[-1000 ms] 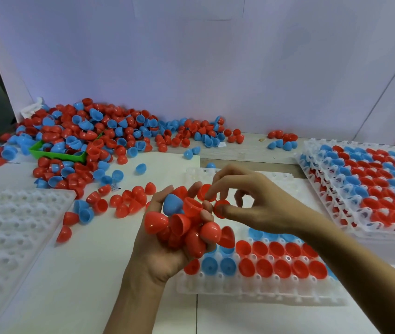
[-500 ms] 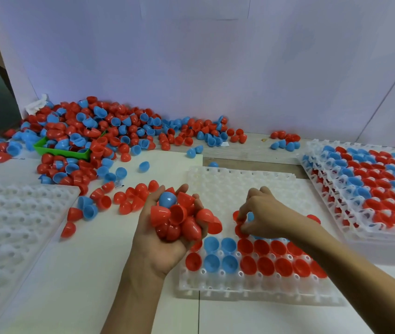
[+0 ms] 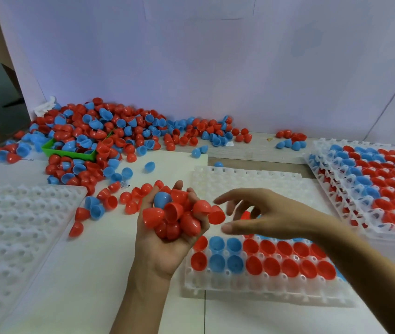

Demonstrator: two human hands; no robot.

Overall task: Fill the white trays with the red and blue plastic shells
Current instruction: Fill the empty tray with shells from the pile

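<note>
My left hand (image 3: 165,247) is palm up at the centre and grips a heap of shells (image 3: 177,215), mostly red with one blue on top. My right hand (image 3: 261,218) hovers just right of that heap with fingers spread and nothing in it. Below both lies the white tray (image 3: 259,283); its near rows hold red and blue shells (image 3: 264,259), and its far rows are bare. A red shell (image 3: 245,215) shows behind my right fingers.
A big pile of loose red and blue shells (image 3: 109,138) covers the back left around a green bin (image 3: 68,153). A bare white tray (image 3: 10,227) lies at the left. Stacked filled trays (image 3: 372,184) stand at the right. A small shell cluster (image 3: 290,141) sits by the wall.
My right hand pinched a red shell, set it down into the tray, then rose and moved back toward the heap in my left hand, now holding nothing.
</note>
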